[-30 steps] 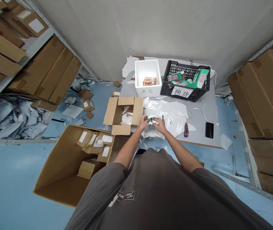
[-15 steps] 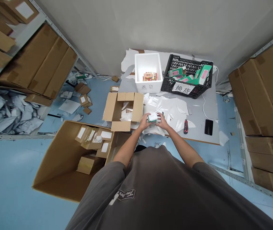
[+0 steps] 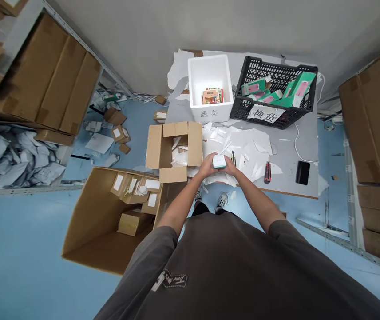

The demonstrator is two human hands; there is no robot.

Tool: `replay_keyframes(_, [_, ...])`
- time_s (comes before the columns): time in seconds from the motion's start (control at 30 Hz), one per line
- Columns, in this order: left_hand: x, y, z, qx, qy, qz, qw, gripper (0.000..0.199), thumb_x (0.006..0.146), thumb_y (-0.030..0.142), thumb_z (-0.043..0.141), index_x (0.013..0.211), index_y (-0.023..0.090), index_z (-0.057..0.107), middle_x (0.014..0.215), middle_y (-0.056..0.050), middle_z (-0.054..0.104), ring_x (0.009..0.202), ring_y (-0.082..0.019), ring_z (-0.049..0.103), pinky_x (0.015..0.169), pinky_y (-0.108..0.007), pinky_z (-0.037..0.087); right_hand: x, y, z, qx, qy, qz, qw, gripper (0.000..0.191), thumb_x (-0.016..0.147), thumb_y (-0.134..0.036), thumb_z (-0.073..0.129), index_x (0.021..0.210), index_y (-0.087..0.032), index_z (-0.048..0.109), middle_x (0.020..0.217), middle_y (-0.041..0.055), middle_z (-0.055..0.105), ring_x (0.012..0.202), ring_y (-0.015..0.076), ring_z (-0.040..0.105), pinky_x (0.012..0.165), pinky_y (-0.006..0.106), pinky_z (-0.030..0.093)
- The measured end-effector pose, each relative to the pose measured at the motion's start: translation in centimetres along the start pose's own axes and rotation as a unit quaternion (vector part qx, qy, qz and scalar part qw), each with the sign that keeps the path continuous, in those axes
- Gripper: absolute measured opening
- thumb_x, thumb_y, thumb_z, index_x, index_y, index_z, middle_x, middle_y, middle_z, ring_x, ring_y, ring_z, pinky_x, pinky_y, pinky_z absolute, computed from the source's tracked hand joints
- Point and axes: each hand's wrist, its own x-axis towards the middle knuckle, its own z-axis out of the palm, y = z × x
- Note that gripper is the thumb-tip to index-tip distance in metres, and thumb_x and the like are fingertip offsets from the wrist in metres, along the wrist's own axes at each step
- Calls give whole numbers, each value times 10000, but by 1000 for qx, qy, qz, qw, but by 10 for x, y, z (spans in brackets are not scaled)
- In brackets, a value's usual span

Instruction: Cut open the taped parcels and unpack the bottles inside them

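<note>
A small white and green box (image 3: 219,161) is held over the front edge of the table, its white face up. My left hand (image 3: 207,166) grips its left side, and my right hand (image 3: 230,166) closes on its right side. Torn white paper (image 3: 250,144) lies behind and to the right of my hands. Just left of my left hand stands an open cardboard box (image 3: 195,144) with white wrapping and small brown pieces inside. A red and black cutter (image 3: 267,172) lies to the right on the table.
Behind are a white foam box (image 3: 210,113) and a black crate (image 3: 239,106) of green boxes. A phone (image 3: 302,173) lies at the table's right. A large carton (image 3: 90,222) with small boxes stands lower left. Shelves with cartons flank both sides.
The view has shifted, and my shoes now show below the table. The small box has been turned so that its top faces up more, with both hands still on it.
</note>
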Motion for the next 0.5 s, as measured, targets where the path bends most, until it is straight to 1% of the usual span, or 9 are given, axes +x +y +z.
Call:
replay_keyframes(0.13, [0,6,-4,-11,-18,2,1000,912,666,143,911,1515,185,579,1513,-173,648,1442,-398,614,1221,-485,519,-7,-13,-5,-12,16,3,1000,633,581,-390,936,1155,-213,736,1209,111,761,1235,385,655,1123,528,526])
replay_keyframes(0.27, [9,21,-16,-12,-27,48,998,908,689,153,915,1527,210,570,1513,-159,648,1419,-382,627,1196,-479,536,-13,-39,-22,-28,64,2,998,617,566,-377,929,1137,-226,754,1237,111,769,1239,403,669,1103,547,546])
replay_keyframes(0.37, [31,45,-32,-7,-35,104,994,909,703,173,933,1534,215,569,1487,-152,662,1399,-383,640,1192,-487,537,-10,-67,-48,-43,109,-9,993,639,544,-309,934,1155,-218,769,1274,129,769,1269,416,674,1104,543,555])
replay_keyframes(0.43, [54,67,-45,-4,-44,144,989,933,687,185,960,1535,226,574,1491,-142,663,1418,-390,629,1210,-492,526,-4,-88,-73,-61,143,-14,988,689,511,-256,938,1178,-205,771,1284,140,767,1271,425,681,1102,539,558])
replay_keyframes(0.5, [84,95,-59,-5,-50,187,981,958,664,191,982,1533,233,581,1513,-134,656,1439,-396,617,1232,-493,511,6,-109,-102,-85,181,-19,980,732,497,-236,938,1208,-205,765,1297,138,767,1263,428,684,1099,537,559])
